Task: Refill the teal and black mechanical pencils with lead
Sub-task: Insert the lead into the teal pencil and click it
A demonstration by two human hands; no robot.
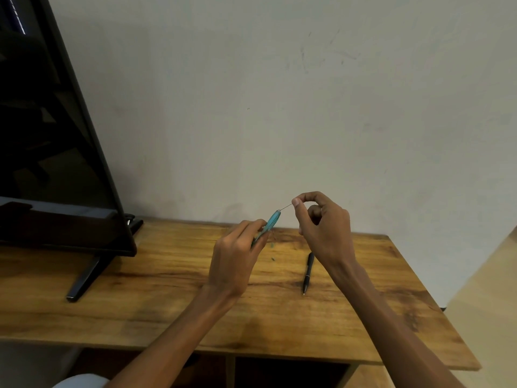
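The left hand (233,259) is gripping the teal pencil (272,222) above the table (145,298), tilted, its open end raised; the right hand (321,219) is pinching a thin lead (286,207) at that opening; a sideways push is likely snapping it; the black pencil (308,273) is lying below the right wrist, well clear of the edges; the monitor (56,163) is standing far left.
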